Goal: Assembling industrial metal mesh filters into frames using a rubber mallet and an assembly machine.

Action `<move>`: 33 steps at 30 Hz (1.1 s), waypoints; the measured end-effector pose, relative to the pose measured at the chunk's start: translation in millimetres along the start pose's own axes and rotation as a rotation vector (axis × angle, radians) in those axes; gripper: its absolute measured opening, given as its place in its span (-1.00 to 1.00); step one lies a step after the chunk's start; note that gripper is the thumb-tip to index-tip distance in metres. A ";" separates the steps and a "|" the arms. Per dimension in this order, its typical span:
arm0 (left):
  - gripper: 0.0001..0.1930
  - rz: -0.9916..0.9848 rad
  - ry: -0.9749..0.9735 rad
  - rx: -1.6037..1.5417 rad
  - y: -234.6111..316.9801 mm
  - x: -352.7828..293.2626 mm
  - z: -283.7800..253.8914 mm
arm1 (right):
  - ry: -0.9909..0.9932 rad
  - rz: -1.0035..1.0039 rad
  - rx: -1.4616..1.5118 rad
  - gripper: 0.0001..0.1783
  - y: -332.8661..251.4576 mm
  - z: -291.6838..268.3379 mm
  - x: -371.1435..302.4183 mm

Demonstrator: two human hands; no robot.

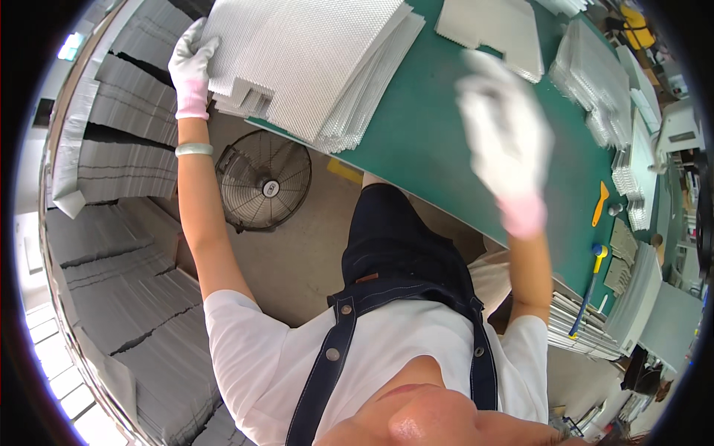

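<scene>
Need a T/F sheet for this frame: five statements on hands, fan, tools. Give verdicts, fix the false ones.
1. The left hand is at the left edge of the large stack of textured sheets. True.
2. The right hand is bare. False: it wears a white glove.
3. A pale bangle circles the left wrist. True.
4. The round wire-guard fan stands on the tabletop. False: it is off the green table, below its edge.
5. The orange scraper lies beyond the blue-handled hammer. True.
</scene>
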State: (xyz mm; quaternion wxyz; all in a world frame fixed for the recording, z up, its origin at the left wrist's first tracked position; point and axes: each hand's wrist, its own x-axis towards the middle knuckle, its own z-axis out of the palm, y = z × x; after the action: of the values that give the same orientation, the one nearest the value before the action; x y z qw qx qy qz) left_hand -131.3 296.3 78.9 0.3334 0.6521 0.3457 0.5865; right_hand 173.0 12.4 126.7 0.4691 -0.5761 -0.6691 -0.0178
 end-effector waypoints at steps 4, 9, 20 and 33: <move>-0.55 -0.062 0.015 -0.070 -7.4 1.6 5.7 | 0.127 0.047 -0.265 -0.31 56.1 126.7 9.3; -0.53 -0.084 0.066 0.193 -19.5 -2.6 6.0 | 0.018 0.409 -0.208 -0.07 16.9 192.6 25.5; -0.48 -0.322 -0.293 0.310 -21.7 21.4 9.5 | 0.211 0.771 0.739 -0.22 10.9 193.5 71.4; -0.53 -0.130 -0.053 0.067 53.3 7.9 16.7 | 0.173 0.495 -0.142 -0.17 33.5 167.8 60.9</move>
State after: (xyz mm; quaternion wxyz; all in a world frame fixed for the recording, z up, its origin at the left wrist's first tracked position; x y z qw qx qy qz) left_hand -110.9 273.8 126.4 0.3579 0.6543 0.3979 0.5343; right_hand 103.8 164.3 55.1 0.4728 -0.7501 -0.4623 0.0013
